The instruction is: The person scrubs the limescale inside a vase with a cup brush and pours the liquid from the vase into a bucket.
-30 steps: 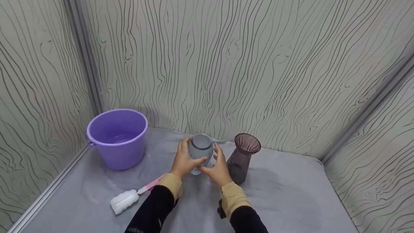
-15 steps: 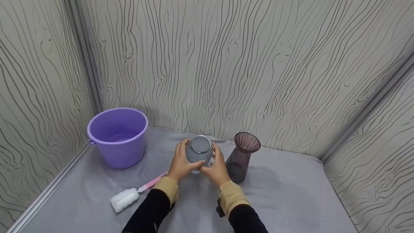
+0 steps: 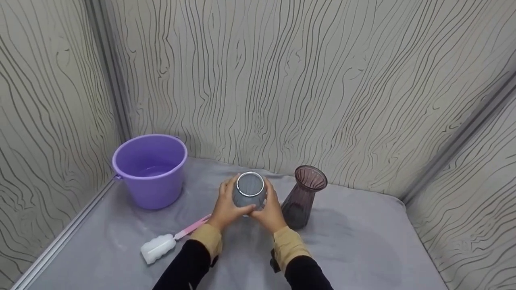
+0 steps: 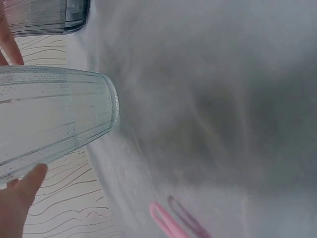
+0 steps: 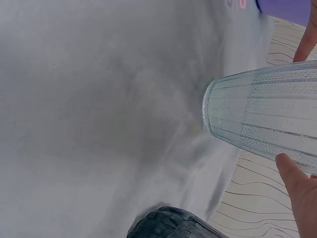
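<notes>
Both hands hold a clear blue-grey ribbed glass vase [image 3: 246, 200] in the head view, its round mouth facing up toward the camera. My left hand [image 3: 224, 208] grips its left side and my right hand [image 3: 272, 211] its right, with the thumbs meeting at the near face. In the left wrist view, the base of the vase [image 4: 101, 101] overlaps the grey cloth, and a left fingertip presses the ribbed wall. A right fingertip touches the same vase [image 5: 262, 109] in the right wrist view. Close to the right hand stands a purple flared glass vase [image 3: 303, 197].
A purple bucket [image 3: 153, 193] stands at the back left. In front of it lies a bottle brush with a white sponge head [image 3: 158, 247] and a pink handle, partly behind the left wrist. Grey cloth [image 3: 363, 241] covers the table; patterned panels [image 3: 258, 80] rise behind.
The hands have closed in around the clear vase. Its mouth has come slightly nearer the camera and now faces it more directly. The bucket, brush and purple vase stay put.
</notes>
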Action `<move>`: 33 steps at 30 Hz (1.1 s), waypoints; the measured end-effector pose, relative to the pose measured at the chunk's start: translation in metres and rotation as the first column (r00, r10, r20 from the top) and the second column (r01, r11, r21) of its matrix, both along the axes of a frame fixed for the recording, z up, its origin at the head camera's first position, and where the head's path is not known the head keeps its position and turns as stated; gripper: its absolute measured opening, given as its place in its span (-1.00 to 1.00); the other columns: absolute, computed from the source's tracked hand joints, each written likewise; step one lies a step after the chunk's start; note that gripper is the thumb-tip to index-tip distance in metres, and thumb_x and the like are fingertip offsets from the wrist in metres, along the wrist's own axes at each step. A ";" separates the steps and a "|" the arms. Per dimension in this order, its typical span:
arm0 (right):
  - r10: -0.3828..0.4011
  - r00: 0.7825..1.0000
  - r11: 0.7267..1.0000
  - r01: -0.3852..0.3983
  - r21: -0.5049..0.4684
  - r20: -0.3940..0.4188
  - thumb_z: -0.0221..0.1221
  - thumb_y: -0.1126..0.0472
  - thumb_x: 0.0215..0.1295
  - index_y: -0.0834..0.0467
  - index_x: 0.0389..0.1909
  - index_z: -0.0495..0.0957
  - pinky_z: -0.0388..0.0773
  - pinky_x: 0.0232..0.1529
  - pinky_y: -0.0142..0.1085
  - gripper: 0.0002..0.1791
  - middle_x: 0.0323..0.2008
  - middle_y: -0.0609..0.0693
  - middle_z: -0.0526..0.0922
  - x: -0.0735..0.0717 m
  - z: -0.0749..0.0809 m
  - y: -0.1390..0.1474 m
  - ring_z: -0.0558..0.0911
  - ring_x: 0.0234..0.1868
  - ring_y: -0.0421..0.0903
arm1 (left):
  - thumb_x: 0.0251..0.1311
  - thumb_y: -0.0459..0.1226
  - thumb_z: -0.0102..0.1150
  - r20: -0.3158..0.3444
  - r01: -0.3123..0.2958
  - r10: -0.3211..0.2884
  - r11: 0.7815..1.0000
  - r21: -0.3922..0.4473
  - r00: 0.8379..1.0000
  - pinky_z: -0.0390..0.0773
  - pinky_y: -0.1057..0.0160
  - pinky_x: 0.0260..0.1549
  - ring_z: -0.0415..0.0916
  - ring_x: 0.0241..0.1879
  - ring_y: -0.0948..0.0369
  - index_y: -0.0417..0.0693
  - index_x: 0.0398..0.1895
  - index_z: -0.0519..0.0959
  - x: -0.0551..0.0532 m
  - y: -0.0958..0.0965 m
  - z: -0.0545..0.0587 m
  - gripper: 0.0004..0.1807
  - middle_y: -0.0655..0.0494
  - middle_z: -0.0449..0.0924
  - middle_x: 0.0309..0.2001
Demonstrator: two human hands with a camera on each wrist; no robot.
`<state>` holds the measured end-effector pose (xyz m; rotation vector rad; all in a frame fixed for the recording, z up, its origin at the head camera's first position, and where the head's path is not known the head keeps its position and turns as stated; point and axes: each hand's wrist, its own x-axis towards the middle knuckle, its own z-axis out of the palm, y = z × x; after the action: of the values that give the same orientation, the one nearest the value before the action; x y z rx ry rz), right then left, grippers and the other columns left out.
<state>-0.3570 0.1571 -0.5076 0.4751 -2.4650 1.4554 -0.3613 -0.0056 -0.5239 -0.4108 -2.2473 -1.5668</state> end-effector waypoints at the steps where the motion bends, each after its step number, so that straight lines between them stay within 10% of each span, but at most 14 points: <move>1: 0.004 1.000 1.000 -0.004 0.000 -0.007 0.56 0.30 -0.11 0.22 0.54 0.05 0.36 0.33 0.15 0.20 0.41 0.33 0.27 0.000 -0.001 0.000 0.32 0.42 0.27 | -0.19 -0.17 0.66 -0.002 0.012 -0.012 1.000 0.005 1.000 0.36 -0.23 0.26 0.33 0.29 -0.22 -0.17 0.50 0.18 0.000 0.001 0.000 0.16 -0.32 0.23 0.32; 33: 0.036 0.998 0.992 -0.030 -0.124 0.050 0.58 0.22 -0.03 0.10 0.50 0.13 0.43 0.26 0.16 0.10 0.45 0.32 0.22 0.029 0.001 0.028 0.40 0.34 0.33 | -0.27 -0.17 0.70 -0.085 0.050 -0.054 0.998 -0.048 0.995 0.43 -0.14 0.24 0.41 0.29 -0.11 -0.26 0.42 0.30 0.026 0.012 0.017 0.11 -0.23 0.39 0.34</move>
<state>-0.3283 0.1852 -0.5068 0.4607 -2.3984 1.6414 -0.3356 0.0060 -0.5068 -0.5435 -2.2273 -1.4953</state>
